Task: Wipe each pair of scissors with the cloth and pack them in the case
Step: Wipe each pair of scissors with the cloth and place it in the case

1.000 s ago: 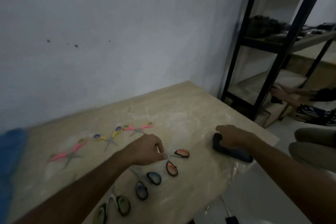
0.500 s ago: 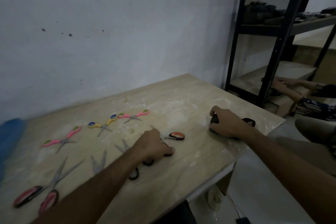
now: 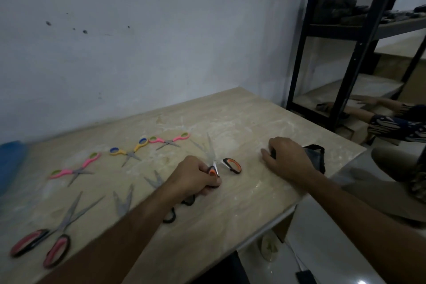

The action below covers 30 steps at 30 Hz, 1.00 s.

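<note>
Our left hand (image 3: 196, 176) gripped one handle of the orange scissors (image 3: 221, 163), blades splayed; they could swing and nick our right hand (image 3: 285, 157) nearby, which clutched the case (image 3: 317, 157).

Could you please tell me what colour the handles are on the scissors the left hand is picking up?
Orange with black trim, on the scissors in the head view.

Small scissors with pink or yellow handles (image 3: 125, 152): three
Large scissors (image 3: 216, 161): four — red, orange and two with black handles
Dark case (image 3: 315, 157): one
Hands (image 3: 196, 176): two
</note>
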Motion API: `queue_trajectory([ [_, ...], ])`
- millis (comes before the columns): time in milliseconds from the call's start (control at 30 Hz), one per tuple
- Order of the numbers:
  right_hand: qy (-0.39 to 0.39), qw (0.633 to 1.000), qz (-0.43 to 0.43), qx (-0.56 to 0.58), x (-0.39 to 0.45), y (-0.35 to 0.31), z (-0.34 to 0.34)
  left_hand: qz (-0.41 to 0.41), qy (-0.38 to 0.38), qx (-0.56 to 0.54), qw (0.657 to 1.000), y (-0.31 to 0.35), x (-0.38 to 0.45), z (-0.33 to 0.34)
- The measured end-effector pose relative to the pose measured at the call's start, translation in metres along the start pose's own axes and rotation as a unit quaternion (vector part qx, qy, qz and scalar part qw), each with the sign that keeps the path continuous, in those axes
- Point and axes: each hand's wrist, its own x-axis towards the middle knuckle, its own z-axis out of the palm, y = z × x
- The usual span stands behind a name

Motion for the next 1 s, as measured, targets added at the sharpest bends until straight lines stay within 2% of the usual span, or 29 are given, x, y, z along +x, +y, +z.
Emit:
queue_trajectory([
  [100,-0.018,1.000,-0.010,0.012,0.005,-0.009,-0.007,-0.010,-0.017,-0.102,0.995,0.000,-0.003,-0.002],
  [233,-0.132,0.972,-0.024,0.192,0.017,-0.049,-0.030,-0.007,-0.025,-0.148,0.989,-0.002,-0.007,-0.007],
  [333,-0.194,0.948,-0.039,0.249,0.022,-0.078,-0.033,-0.004,-0.025,-0.166,0.986,-0.002,-0.011,-0.012],
  [467,-0.187,0.939,-0.012,0.289,0.029,-0.092,-0.031,0.010,-0.022,-0.173,0.985,-0.003,-0.012,-0.022],
  [533,-0.189,0.930,0.000,0.315,0.030,-0.097,-0.034,0.015,0.000,-0.213,0.977,-0.002,-0.012,-0.024],
  [600,-0.182,0.923,0.009,0.338,0.031,-0.103,-0.037,0.017,0.025,-0.299,0.954,0.002,-0.012,-0.021],
  [700,-0.175,0.904,0.017,0.389,0.027,-0.115,-0.038,0.028,0.034,-0.434,0.900,0.004,-0.016,-0.015],
  [767,-0.153,0.894,0.022,0.421,0.021,-0.124,-0.038,0.047,0.047,-0.469,0.881,0.002,-0.020,-0.015],
  [867,-0.096,0.897,0.062,0.428,0.013,-0.134,-0.040,0.085,0.075,-0.442,0.890,-0.007,-0.029,-0.025],
  [933,-0.121,0.869,0.076,0.474,0.007,-0.135,-0.037,0.109,0.085,-0.413,0.900,-0.018,-0.037,-0.036],
  [1000,-0.185,0.848,0.062,0.492,-0.005,-0.132,-0.031,0.124,0.097,-0.386,0.909,-0.032,-0.046,-0.047],
])
